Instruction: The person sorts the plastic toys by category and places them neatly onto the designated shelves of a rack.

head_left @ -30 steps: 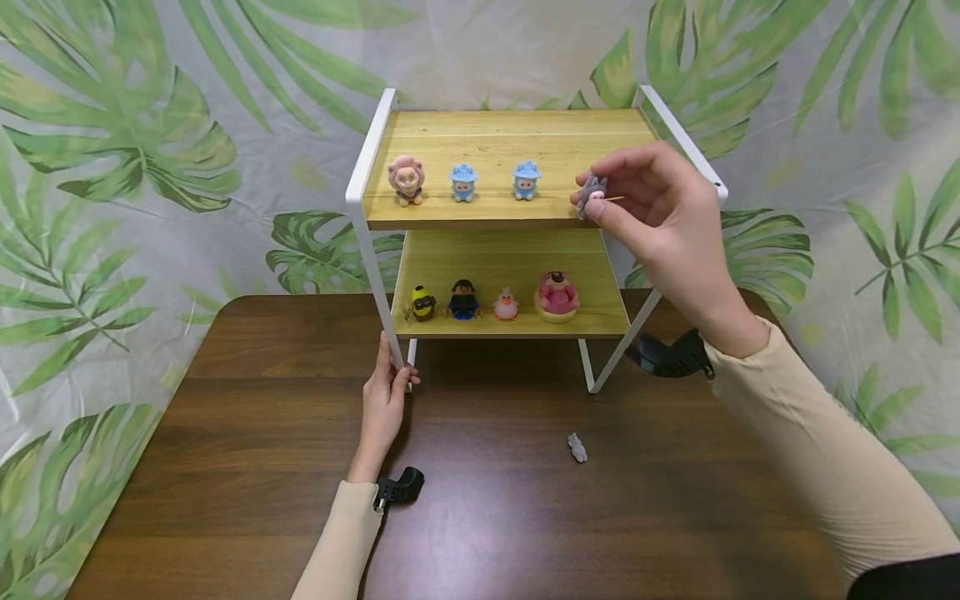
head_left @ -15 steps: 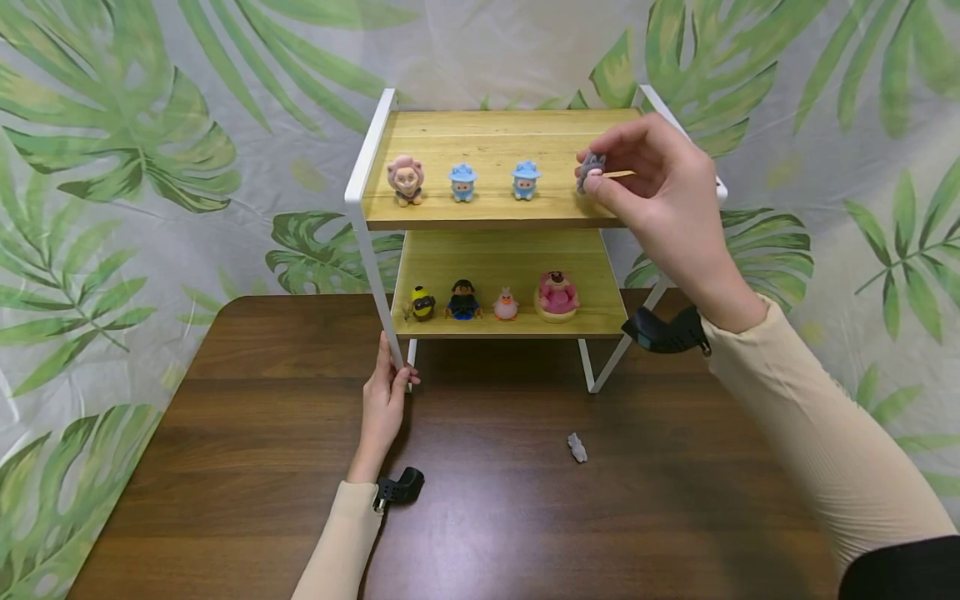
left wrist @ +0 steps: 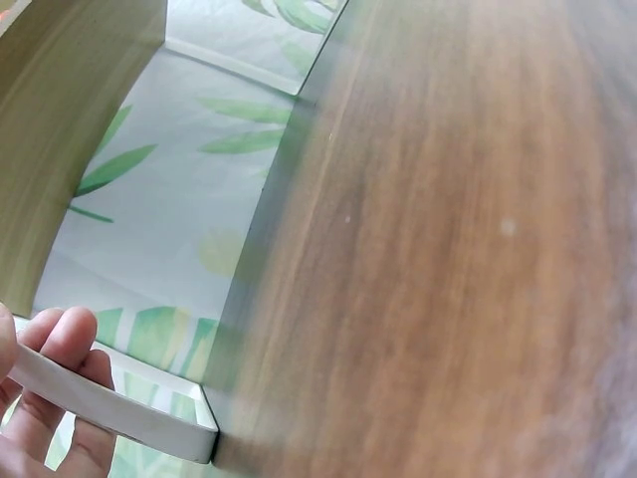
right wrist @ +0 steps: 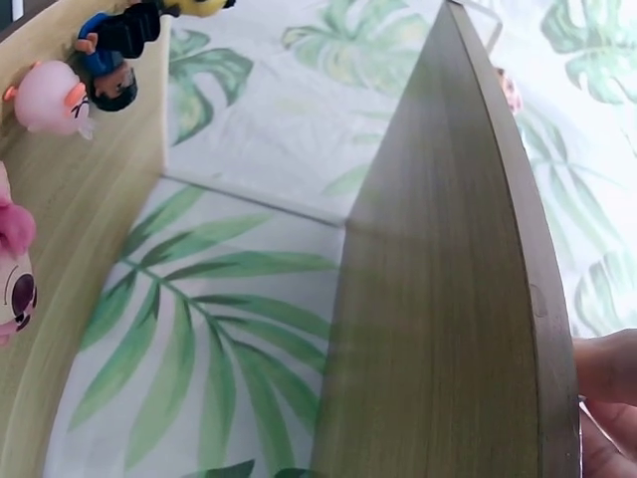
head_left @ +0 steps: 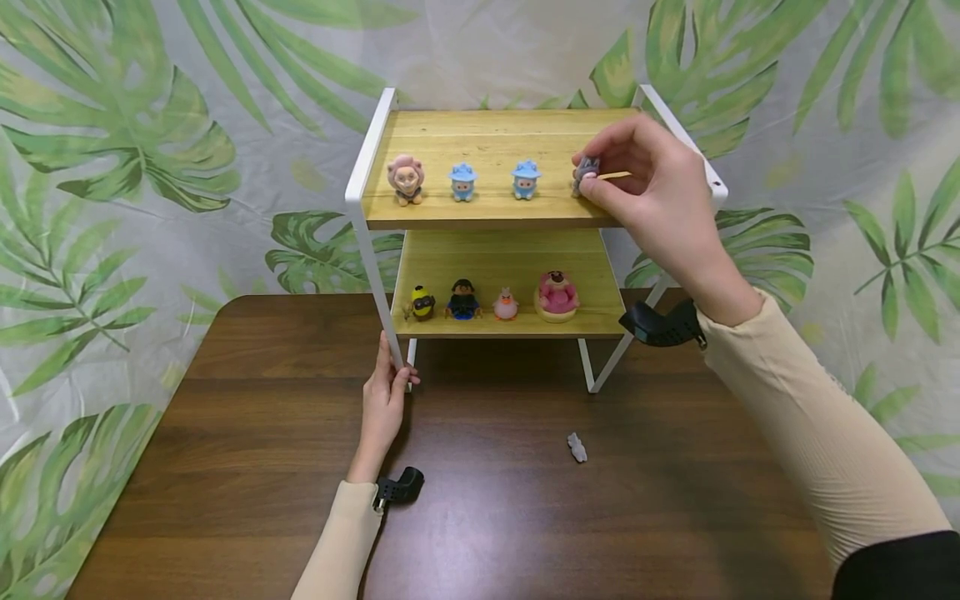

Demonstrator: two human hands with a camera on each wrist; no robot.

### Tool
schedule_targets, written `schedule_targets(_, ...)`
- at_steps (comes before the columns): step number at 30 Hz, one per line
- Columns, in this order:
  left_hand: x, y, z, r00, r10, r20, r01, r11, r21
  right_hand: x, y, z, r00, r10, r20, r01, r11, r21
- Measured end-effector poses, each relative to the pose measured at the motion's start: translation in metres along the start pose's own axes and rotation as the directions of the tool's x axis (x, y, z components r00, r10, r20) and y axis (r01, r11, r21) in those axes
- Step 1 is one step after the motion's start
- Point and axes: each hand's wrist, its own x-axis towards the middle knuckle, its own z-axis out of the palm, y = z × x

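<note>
My right hand [head_left: 663, 200] pinches a small grey toy figure [head_left: 584, 175] between thumb and fingers at the right of the top shelf [head_left: 480, 133]. A thin pale stick-like piece [head_left: 615, 175] shows beside the figure. Whether the figure's base touches the board is hidden. To its left stand two blue-hatted figures [head_left: 526, 181] and a pink-maned lion figure [head_left: 406, 180]. Low on the left, my left hand [head_left: 384, 408] holds the rack's white front leg [left wrist: 119, 410], thumb on one side and fingers on the other in the left wrist view.
On the lower shelf [head_left: 495, 250] stand a yellow figure [head_left: 423, 303], a dark-haired figure [head_left: 463, 302], a pink bird [head_left: 506, 305] and a pink bear [head_left: 557, 297]. A small grey figure [head_left: 577, 447] lies on the brown table [head_left: 480, 517]. Leaf-patterned cloth hangs behind.
My right hand has carried the grey figure from the shelf's front edge a little farther back, then slightly left. The left hand stays on the leg.
</note>
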Motion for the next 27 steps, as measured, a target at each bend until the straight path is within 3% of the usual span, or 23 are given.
schedule_targets(12, 0.0012, -0.0004, 0.0004, 1.0, 0.007, -0.007, -0.007, 1.0, 0.009, -0.001, -0.001, -0.0011, 0.999, 0.008, 0.053, -0.004, 0.998, -0.064)
schedule_targets(27, -0.0003, 0.0009, 0.0008, 1.0, -0.026, -0.006, 0.026, 0.999, 0.028, -0.0034, 0.0012, 0.0015, 1.0, 0.012, 0.018, -0.01, 0.995, -0.102)
